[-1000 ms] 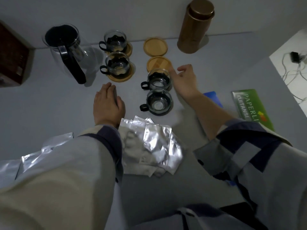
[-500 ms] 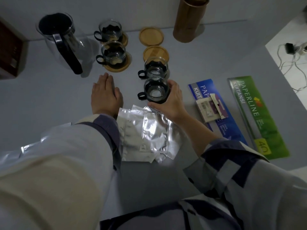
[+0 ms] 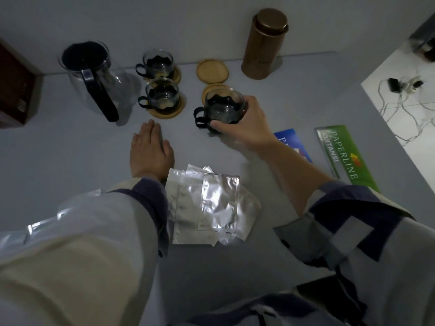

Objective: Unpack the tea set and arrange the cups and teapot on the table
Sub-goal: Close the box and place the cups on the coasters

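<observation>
A glass teapot (image 3: 94, 83) with a black handle stands at the back left. Right of it, two glass cups (image 3: 157, 64) (image 3: 162, 95) in black holders sit on wooden coasters. My right hand (image 3: 244, 123) grips a third cup (image 3: 223, 107), held just above the table in front of a partly hidden coaster (image 3: 208, 89). A second black handle (image 3: 201, 122) shows right below it, so another cup seems to be hidden behind it. A bare coaster (image 3: 213, 71) lies farther back. My left hand (image 3: 150, 154) rests flat on the table, holding nothing.
A tall bronze canister (image 3: 264, 43) stands against the wall at the back. Silver foil pouches (image 3: 211, 203) lie between my arms. A blue booklet (image 3: 292, 144) and a green booklet (image 3: 341, 154) lie at the right. A dark box (image 3: 14, 83) sits far left; cables (image 3: 400, 90) lie beyond the table's right edge.
My right hand moved from the coaster to the nearest cup, closed on it and lifted it toward the back. My left hand stayed flat on the table.
</observation>
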### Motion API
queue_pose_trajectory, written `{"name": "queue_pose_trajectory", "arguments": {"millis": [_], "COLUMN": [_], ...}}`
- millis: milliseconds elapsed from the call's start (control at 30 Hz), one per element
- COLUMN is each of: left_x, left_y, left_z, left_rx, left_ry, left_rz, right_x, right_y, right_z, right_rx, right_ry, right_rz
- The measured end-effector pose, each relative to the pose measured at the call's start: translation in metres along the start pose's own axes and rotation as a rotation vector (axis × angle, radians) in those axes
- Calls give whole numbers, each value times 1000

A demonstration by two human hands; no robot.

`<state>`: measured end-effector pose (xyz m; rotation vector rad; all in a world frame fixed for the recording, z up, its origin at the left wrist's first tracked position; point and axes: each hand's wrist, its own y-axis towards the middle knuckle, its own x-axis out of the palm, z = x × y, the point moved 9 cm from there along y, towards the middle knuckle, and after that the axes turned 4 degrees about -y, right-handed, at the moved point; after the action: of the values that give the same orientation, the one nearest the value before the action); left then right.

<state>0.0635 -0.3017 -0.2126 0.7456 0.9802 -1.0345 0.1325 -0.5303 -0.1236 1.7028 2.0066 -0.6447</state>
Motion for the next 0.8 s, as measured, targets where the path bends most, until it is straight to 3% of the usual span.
{"name": "queue_pose_trajectory", "arguments": {"millis": [200, 433, 800], "left_x": [-1, -4, -6], "left_y": [1, 4, 4], "left_z": [-1, 0, 1], "left_rx": [4, -11, -34], "left_ry": [0, 6, -18], "left_rz": [9, 21, 26], "right_x": [3, 32, 47], "right_y": [67, 142, 179], "right_z": [-29, -10, 4], "right_rx": [10, 125, 191], "right_ry": [21, -6, -140], "right_rz": [9, 40, 64]}}
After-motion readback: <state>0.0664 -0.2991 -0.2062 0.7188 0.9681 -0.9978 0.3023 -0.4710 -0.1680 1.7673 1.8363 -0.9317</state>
